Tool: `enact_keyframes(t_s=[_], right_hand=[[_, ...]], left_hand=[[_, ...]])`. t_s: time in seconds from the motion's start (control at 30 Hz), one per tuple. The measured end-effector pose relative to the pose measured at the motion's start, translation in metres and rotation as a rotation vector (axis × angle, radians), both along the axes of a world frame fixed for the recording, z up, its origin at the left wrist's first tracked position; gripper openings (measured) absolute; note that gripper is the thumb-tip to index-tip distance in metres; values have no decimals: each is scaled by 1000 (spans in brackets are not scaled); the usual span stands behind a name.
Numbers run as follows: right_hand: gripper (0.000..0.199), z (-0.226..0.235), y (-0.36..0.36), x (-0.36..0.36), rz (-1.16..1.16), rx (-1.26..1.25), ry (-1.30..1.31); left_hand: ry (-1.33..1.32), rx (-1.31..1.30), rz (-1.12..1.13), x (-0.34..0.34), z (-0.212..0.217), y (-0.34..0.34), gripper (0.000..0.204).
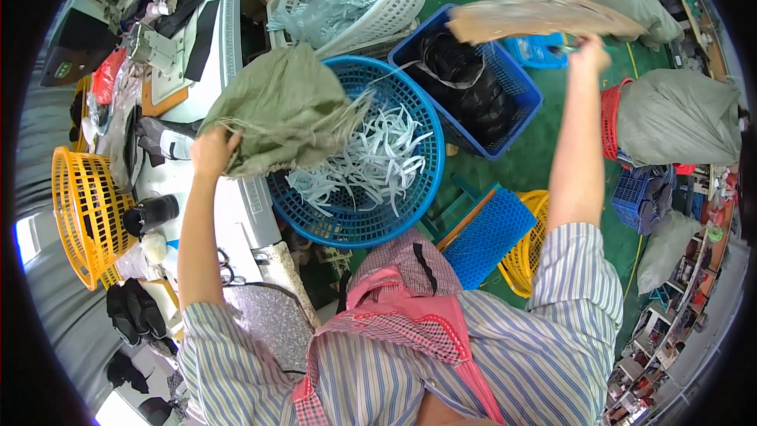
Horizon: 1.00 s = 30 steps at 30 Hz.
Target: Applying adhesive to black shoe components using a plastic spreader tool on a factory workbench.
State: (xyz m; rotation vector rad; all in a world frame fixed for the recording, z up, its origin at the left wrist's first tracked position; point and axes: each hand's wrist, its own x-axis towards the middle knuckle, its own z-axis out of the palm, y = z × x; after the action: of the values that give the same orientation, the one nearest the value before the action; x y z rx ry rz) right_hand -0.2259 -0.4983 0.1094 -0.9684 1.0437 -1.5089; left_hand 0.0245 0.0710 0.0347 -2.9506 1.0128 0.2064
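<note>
My left hand [211, 152] is closed on the frayed edge of an olive-green woven sack [277, 106], which bunches up over the left side of a round blue basket [436, 150]. Inside the basket lies a loose heap of pale strips [374, 162]. Far out to the right, my right hand [590, 57] is raised with its fingers closed at the near edge of a flat brown piece that looks like cardboard [544, 16], smeared by motion. A small dark green item [564, 49] shows by those fingers, too blurred to name.
A white basket [402, 0] with clear plastic bags stands beyond the round one. Beside it is a blue crate [516, 102] of black pieces. A white worktable [236, 213] with a sewing machine [154, 51] runs along the left. Stuffed grey sacks [670, 118] stand at right.
</note>
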Motion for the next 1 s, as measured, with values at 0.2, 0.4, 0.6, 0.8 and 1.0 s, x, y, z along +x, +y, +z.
enact_keyframes(t_s=[0.2,0.4,0.6,0.8,1.0], right_hand=[[10,50,-25,-99,-179,-495,562],[14,66,23,-156,-172,-647,1515],[8,72,99,-143,530,-78,1150],[15,142,216,-97,1109,-325,672],[14,210,333,-56,1421,-785,547]], left_hand=[[-261,-115,-54,59,14,-46,35],[-240,171,72,102,-33,-74,35],[297,-483,-32,32,-25,-54,19],[815,-916,-5,-168,25,-30,68],[672,-1265,407,-264,31,13,76]])
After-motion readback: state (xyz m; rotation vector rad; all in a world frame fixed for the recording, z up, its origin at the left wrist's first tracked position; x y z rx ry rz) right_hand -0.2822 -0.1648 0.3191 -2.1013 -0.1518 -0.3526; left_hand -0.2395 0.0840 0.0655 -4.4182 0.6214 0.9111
